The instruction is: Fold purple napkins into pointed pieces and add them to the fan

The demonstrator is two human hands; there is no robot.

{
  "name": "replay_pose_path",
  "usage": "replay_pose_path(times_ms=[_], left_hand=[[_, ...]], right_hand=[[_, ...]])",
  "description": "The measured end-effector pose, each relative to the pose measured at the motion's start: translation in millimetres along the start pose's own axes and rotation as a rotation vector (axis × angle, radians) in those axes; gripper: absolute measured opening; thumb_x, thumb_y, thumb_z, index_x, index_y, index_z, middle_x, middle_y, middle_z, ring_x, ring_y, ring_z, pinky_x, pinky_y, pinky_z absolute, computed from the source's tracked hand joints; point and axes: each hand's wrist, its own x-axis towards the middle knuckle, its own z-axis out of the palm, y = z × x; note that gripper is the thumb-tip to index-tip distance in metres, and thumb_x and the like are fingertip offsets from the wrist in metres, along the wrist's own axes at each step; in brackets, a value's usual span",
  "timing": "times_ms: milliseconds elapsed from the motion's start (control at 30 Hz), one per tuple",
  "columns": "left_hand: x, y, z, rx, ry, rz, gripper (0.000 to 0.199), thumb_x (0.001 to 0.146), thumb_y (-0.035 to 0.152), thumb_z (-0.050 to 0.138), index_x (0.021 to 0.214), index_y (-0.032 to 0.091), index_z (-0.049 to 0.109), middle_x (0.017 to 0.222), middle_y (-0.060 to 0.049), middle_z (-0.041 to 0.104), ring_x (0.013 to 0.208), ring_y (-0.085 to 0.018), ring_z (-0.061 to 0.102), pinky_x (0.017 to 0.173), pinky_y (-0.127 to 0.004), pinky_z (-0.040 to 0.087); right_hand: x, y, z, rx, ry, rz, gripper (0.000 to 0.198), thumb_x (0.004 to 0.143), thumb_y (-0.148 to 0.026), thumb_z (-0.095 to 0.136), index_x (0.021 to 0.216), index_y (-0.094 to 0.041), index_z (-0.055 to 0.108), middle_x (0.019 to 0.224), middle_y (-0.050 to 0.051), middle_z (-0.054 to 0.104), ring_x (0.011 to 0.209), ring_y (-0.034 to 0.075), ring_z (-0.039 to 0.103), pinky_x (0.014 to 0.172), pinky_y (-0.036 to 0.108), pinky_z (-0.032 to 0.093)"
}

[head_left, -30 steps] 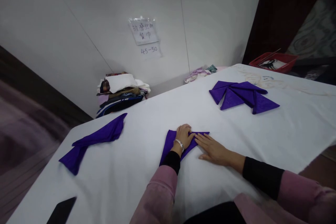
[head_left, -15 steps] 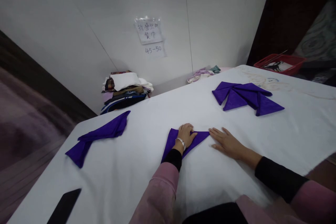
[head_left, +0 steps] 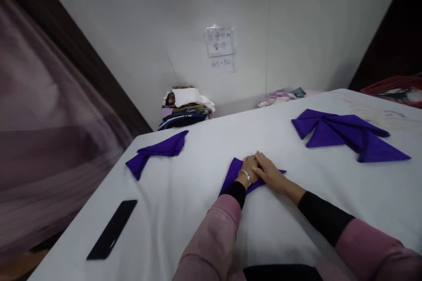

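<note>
A folded purple cloth napkin (head_left: 231, 175) lies on the white tablecloth in front of me, a corner pointing right from under my hands. My left hand (head_left: 249, 168), with a silver bracelet at the wrist, is on top of it, fingers curled down and closed on the fabric. My right hand (head_left: 271, 175) lies flat over the napkin's right part with its fingers stretched out. Its fingertips touch the left hand and partly cover its fingers. The fold beneath both hands is hidden.
Folded purple napkins (head_left: 332, 131) lie at the right, and more purple cloth (head_left: 165, 146) at the left. A flat black object (head_left: 112, 230) rests near the table's left edge. Stacked clothes (head_left: 186, 109) and a red basket (head_left: 392, 83) stand beyond the table.
My right hand has moved left from the napkin's right tip onto the napkin, against my left hand. My left hand stays on the cloth. The camera view has turned left.
</note>
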Motion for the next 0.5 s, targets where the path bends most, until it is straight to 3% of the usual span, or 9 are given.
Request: replay_pose_path(times_ms=[233,367,500], left_hand=[[1.3,-0.2,1.8,-0.123,0.049,-0.108,0.019,0.081,0.026,0.048,0.098,0.020,0.057,0.105,-0.007,0.059,0.100,-0.022,0.052,0.095,-0.036,0.039],[-7.1,-4.0,-12.3,-0.350,0.250,-0.273,0.020,0.078,0.013,0.050,0.096,0.019,0.054,0.115,-0.006,0.056,0.107,-0.018,0.051,0.096,-0.034,0.041],[-46.9,-15.5,-37.7,-0.370,0.469,-0.339,0.017,0.077,0.012,0.052,0.091,0.020,0.056,0.113,-0.005,0.057,0.109,-0.018,0.051,0.098,-0.039,0.039]], right_hand=[[6.4,14.6,12.6,0.055,0.009,0.043,0.066,0.090,-0.054,0.028,0.144,-0.020,0.014,0.147,0.010,0.023,0.135,0.023,0.016,0.109,0.048,0.018],[5.2,15.2,12.8,-0.031,-0.022,0.052,0.062,0.091,-0.052,0.023,0.144,-0.021,0.015,0.147,0.008,0.024,0.135,0.023,0.017,0.109,0.048,0.019],[6.2,12.9,15.0,-0.179,-0.071,0.031,0.062,0.090,-0.055,0.022,0.142,-0.021,0.023,0.146,0.008,0.027,0.135,0.024,0.017,0.108,0.049,0.019]])
